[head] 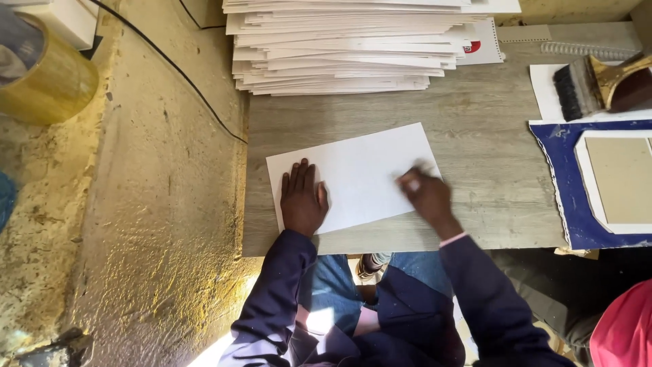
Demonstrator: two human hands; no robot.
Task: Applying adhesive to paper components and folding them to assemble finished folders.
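**One sheet down, both hands on it**

Left hand [303,201] lies flat, fingers spread and together pointing away from the body, palm pressing the near-left corner of a white sheet [360,170]. It holds nothing; it only pins the sheet to the table [475,122].

Right hand [426,194] sits on the sheet's right edge. It is blurred, so whether it pinches the edge or just presses on it I cannot tell.

The sheet lies slightly skewed on the table, directly under both hands, unfolded and blank as far as shows.

Beyond the fingertips: a tall stack [346,44] of white sheets, well apart from the single one. Right of the right hand: a blue cover [564,190] with a grey board [621,178] laid on it, and beyond that a brush [598,85]. Far left of the left hand: a tape roll [51,75].

Progress, by my reading: one sheet laid out and being worked; no fold or crease visible yet. The large stack suggests most remains.
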